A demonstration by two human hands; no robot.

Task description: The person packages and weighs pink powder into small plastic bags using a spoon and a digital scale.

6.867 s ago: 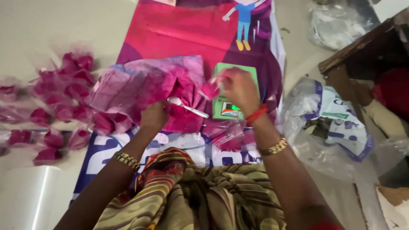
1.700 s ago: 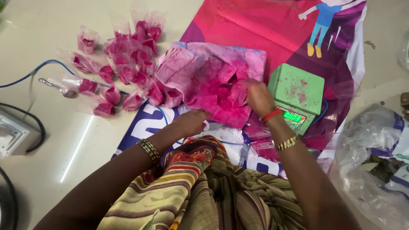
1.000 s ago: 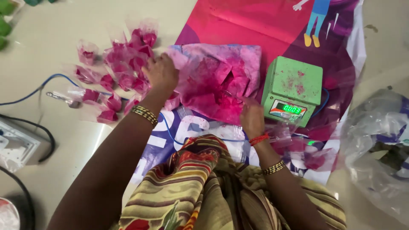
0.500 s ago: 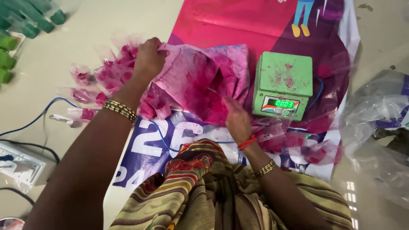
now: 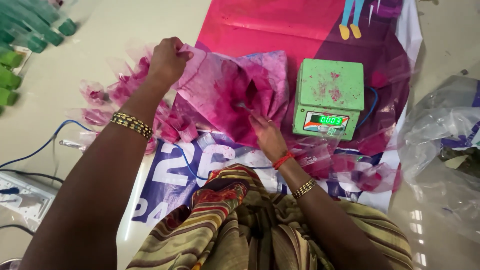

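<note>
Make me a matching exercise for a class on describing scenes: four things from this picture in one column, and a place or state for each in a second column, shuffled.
Things:
1. left hand
2. right hand
3. scale
4. green packets

Places or states:
A. at the far left edge of the floor
B. grips the upper corner of the pink-stained paper
C. stands right of the paper, display lit
D. holds a small spoon over the pink powder

Pairs: 1-B, 2-D, 3-C, 4-A
</note>
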